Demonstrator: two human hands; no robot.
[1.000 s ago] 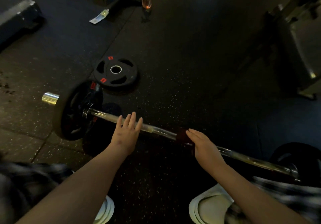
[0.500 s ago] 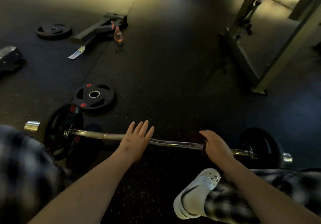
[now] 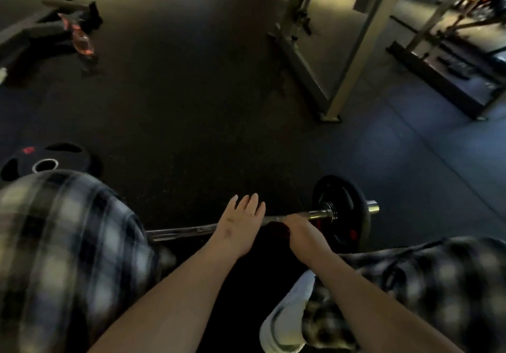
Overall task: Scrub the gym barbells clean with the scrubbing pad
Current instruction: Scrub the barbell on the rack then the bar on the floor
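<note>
**Two hands on the shiny bar**

The barbell [image 3: 191, 230] lies on the dark floor [image 3: 191, 122], low in the picture at about 6 o'clock. Its black end plate [image 3: 341, 210] sits out at 3 o'clock from the hands.

The left hand [image 3: 238, 226] lies flat on the bar with its fingers spread wide, holding nothing. The right hand [image 3: 301, 233] is just beside it, at 3 o'clock, wrapped tight over a dark red scrubbing pad [image 3: 278, 229] pressed on the bar.

A loose plate [image 3: 54, 158] lies flat at 9 o'clock. A pink bottle [image 3: 82, 41] stands far off at 11 o'clock. A metal rack [image 3: 353, 43] stands at 1 o'clock. A white shoe [image 3: 284, 322] shows at the bottom.
</note>
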